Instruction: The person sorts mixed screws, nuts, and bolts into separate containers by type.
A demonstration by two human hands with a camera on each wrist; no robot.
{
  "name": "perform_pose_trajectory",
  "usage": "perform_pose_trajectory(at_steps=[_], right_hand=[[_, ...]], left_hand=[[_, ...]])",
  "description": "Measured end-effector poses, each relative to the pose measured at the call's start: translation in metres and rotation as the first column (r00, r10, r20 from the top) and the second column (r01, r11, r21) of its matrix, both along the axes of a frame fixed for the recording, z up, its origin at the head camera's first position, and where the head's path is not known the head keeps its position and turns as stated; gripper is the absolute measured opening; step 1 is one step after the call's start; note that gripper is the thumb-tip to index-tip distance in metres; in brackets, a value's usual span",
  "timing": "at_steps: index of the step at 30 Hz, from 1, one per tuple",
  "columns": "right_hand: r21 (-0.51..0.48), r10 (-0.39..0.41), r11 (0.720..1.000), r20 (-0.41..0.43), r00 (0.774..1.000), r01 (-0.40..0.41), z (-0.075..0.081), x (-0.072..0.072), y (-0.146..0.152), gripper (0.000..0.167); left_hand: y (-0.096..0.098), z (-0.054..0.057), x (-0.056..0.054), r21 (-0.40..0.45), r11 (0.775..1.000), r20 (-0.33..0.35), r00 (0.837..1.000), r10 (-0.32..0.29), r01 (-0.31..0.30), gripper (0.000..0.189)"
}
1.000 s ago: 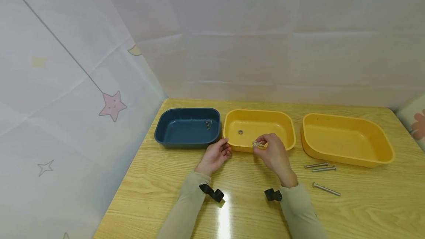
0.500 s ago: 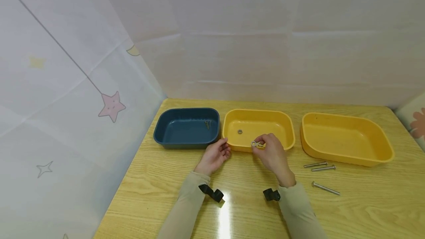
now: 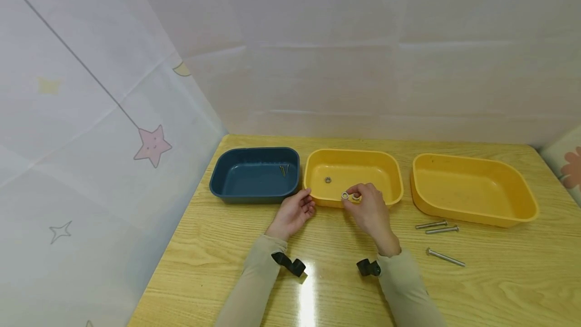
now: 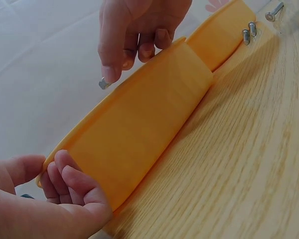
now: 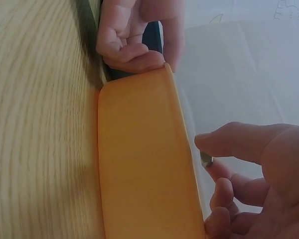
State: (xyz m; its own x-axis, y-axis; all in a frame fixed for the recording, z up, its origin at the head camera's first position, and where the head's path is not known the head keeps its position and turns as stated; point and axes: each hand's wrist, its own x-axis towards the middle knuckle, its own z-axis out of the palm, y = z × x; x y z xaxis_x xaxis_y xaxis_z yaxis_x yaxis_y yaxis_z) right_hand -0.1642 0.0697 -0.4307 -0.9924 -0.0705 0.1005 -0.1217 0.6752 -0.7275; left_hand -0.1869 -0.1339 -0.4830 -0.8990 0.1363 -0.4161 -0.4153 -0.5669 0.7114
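In the head view my right hand (image 3: pixel 368 211) pinches a metal nut (image 3: pixel 345 195) between thumb and forefinger, above the front rim of the middle yellow bin (image 3: pixel 394 197). A second nut (image 3: pixel 356 197) shows between the fingers; I cannot tell if it is held or lies behind them. Another nut (image 3: pixel 328 179) lies on that bin's floor. My left hand (image 3: pixel 296 212) holds the bin's front left corner, thumb over the rim and fingers curled outside. The right wrist view shows the pinched nut (image 5: pixel 206 159) just beyond the bin's rim.
A dark blue bin (image 3: pixel 254 199) with several small screws (image 3: pixel 284 170) stands at the left. To the right is another yellow bin (image 3: pixel 476 216). Before it, two bolts (image 3: pixel 442 230) lie together and a third bolt (image 3: pixel 446 257) lies nearer on the wooden table (image 3: pixel 508 286).
My right hand has shifted slightly left along the bin's front rim, with the nut still pinched. The left hand stays at the corner.
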Motion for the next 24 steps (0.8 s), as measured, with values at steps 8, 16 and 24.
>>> perform_pose_trajectory(at_steps=[8,16,24], right_hand=[[-0.008,-0.005,1.0,-0.001,1.0,0.005,-0.0016,-0.0004,-0.0011,0.028],[-0.024,0.003,1.0,-0.02,1.0,-0.003,-0.0008,0.0004,0.0017,0.026],[-0.056,0.016,0.998,-0.02,1.0,-0.017,0.0005,0.0003,0.0042,0.027]], left_hand=[[0.0009,0.003,0.0009,-0.005,1.0,0.015,1.0,0.009,-0.009,0.009],[0.0011,0.0028,0.001,-0.009,1.0,0.015,1.0,0.008,-0.008,0.012],[0.0007,0.0033,0.0008,0.002,1.0,0.014,1.0,0.007,-0.007,0.013]])
